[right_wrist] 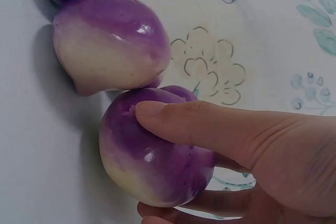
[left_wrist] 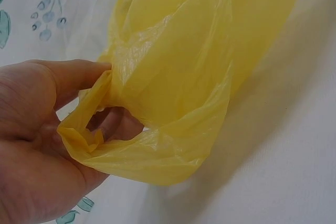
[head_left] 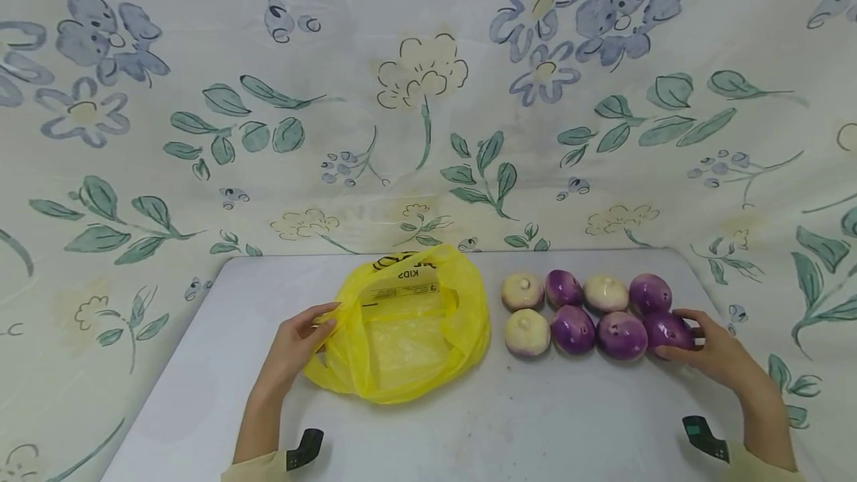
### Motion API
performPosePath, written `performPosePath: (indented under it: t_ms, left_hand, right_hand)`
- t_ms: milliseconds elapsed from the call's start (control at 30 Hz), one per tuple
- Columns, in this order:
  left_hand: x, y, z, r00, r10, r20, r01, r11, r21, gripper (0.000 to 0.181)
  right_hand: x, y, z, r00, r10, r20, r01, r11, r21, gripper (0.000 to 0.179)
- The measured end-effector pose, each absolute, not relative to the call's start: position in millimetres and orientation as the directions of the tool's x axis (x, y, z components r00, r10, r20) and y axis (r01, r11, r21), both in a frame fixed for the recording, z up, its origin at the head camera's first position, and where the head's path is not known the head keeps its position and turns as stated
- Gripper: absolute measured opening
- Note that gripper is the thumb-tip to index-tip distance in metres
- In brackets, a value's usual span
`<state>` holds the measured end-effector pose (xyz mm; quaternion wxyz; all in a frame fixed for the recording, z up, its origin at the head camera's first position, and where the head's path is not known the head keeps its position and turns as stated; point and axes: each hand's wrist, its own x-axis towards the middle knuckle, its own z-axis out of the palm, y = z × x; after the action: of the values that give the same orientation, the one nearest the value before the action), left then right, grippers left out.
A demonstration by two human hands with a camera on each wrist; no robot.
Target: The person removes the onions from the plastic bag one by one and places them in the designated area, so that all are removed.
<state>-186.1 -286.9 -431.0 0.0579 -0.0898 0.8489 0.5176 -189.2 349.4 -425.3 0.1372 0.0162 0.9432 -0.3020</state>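
Observation:
A yellow plastic bag [head_left: 350, 352] lies on the white table with its mouth spread wide and facing up; dark print shows on its inner back wall. My left hand [head_left: 294, 344] holds the bag's left edge, and in the left wrist view a handle loop [left_wrist: 152, 161] hangs around the fingers. At the right end of the front row, my right hand [head_left: 719, 352] grips a purple-and-cream turnip [right_wrist: 152, 150], thumb on top and fingers around the far side. That turnip touches or nearly touches its neighbour [right_wrist: 110, 40].
Several more turnips stand in two rows right of the bag, some purple [head_left: 573, 329], some showing cream [head_left: 527, 332]. The white table [head_left: 469, 430] ends at a floral cloth [head_left: 415, 147] behind it. Dark wrist devices [head_left: 305, 448] sit at both cuffs.

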Motion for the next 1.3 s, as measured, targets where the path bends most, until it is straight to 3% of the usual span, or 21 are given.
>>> performPosePath:
  t_ms: [767, 1300]
  left_hand:
    - [-185.3, -288.2, -434.9, -0.978, -0.091, -0.189, -0.209, 0.459, 0.864, 0.043]
    - [-186.8, -287.1, -435.1, -0.975, -0.098, -0.197, -0.220, 0.442, 0.869, 0.043]
  right_hand:
    - [-186.0, 358.9, -426.2, -0.949, -0.057, -0.309, 0.132, 0.821, -0.555, 0.093]
    - [-186.4, 353.8, -427.8, -0.963, -0.086, -0.254, 0.074, 0.825, -0.560, 0.086]
